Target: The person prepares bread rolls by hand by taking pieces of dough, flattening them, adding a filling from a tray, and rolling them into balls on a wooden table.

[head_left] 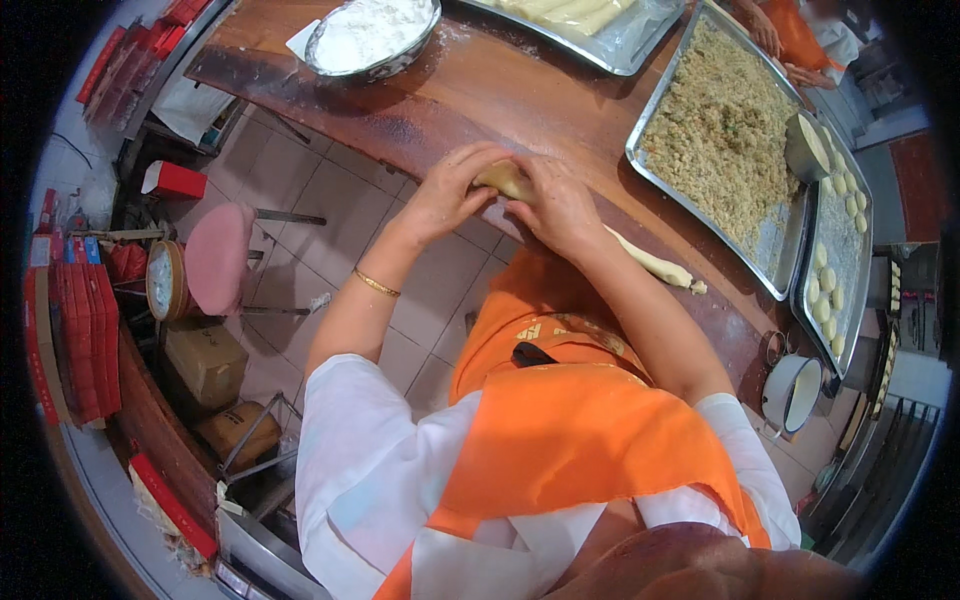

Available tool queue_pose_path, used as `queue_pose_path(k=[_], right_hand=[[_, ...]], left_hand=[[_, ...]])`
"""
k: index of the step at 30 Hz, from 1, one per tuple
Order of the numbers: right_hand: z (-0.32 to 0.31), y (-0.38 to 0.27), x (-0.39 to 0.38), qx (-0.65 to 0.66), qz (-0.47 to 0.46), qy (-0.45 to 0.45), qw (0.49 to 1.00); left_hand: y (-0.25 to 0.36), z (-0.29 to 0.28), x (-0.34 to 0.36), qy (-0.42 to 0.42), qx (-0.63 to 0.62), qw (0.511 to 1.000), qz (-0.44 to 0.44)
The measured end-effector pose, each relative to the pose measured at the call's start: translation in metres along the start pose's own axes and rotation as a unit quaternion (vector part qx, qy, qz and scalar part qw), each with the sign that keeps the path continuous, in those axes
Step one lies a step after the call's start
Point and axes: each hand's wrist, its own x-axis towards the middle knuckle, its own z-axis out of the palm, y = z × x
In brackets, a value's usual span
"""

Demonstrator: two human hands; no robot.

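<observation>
Between my two hands, at the near edge of the wooden table (540, 110), is a piece of pale yellow dough (507, 181). My left hand (455, 190) curls round its left end, thumb below and fingers above. From the other side my right hand (558, 203) grips it, with the fingers bent over the top. The hands hide part of the dough. To the right of my right hand lies a thin dough rope (650, 262) along the table edge, with a small torn dough bit (699, 287) at its end.
A metal tray (787, 245) of crumbly filling holds a metal scoop (806, 150). Beside it, another tray (838, 228) bears small dough ovals. Farther off are a flour bowl (375, 30) and a co-worker's hand (765, 35). An enamel mug (793, 392) stands right; a pink stool (220, 260), left.
</observation>
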Motion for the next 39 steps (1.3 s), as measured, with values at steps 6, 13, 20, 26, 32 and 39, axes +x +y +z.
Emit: queue_pose_path(k=[6, 13, 20, 26, 32, 39], right_hand=[[0.018, 0.010, 0.006, -0.024, -0.020, -0.001, 1.000], [-0.011, 0.008, 0.002, 0.030, 0.051, 0.039, 0.998], [-0.037, 0.021, -0.054, -0.212, 0.042, -0.069, 0.974], [-0.035, 0.013, -0.073, -0.191, 0.036, -0.074, 0.978], [-0.055, 0.034, -0.073, -0.063, 0.033, 0.097, 0.993], [-0.120, 0.033, -0.164, -0.193, 0.192, 0.035, 0.962]], left_hand=[[-0.013, -0.004, 0.003, -0.023, 0.058, 0.997, 0.038], [-0.016, 0.002, 0.029, 0.015, 0.052, 0.998, -0.018], [0.007, 0.063, 0.040, -0.105, 0.249, 0.962, 0.046], [0.012, 0.043, 0.038, -0.151, 0.328, 0.905, 0.227], [0.032, 0.073, 0.065, -0.058, 0.188, 0.970, 0.139], [0.092, 0.122, 0.041, -0.145, 0.071, 0.972, 0.173]])
